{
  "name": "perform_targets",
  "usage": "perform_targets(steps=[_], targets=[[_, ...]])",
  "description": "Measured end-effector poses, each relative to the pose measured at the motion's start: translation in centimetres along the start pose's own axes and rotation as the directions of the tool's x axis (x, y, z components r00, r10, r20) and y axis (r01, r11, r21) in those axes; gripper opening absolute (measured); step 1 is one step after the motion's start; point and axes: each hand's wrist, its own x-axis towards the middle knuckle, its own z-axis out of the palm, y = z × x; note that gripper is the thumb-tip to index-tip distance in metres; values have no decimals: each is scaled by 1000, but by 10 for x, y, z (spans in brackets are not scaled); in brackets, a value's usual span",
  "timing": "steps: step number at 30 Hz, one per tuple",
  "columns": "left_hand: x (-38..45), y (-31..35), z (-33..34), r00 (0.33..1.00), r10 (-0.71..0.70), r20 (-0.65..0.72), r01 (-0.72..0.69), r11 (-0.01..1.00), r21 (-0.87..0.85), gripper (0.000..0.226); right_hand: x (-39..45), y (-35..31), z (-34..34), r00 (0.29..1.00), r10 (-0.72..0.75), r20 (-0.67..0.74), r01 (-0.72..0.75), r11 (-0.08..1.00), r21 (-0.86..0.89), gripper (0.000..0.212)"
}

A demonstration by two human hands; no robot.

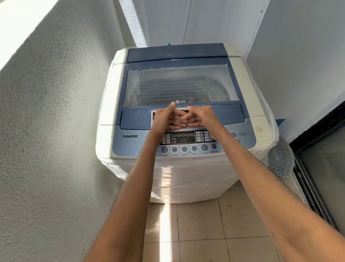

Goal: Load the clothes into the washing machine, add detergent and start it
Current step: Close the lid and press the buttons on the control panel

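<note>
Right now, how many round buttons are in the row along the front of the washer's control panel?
6, in one row on the control panel below the display: at and. The right forearm may hide more further right.

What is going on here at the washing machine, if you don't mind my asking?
A person stands in front of a top-loading washing machine in a narrow tiled corner. Both hands are at the handle recess on the front edge of the closed lid: the left hand and the right hand have their fingers curled into it. The control panel lies just below the hands. A striped cloth hangs at the machine's right side.
</note>
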Motion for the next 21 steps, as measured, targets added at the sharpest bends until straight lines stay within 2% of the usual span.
perform_targets(steps=[8,17,21], targets=[[-1,-5,0,999,34,2,-34,999,13,52,-1,4,-4,998,-21,58,22,999,-22,33],[-2,-15,3,990,131,-53,-131,991,4,47,1,17,-2,992,-116,43,117,993,-29,34],[0,-17,2,989,143,-34,-142,990,20,48,1,17,-5,989,-129,77,130,991,-20,33]])
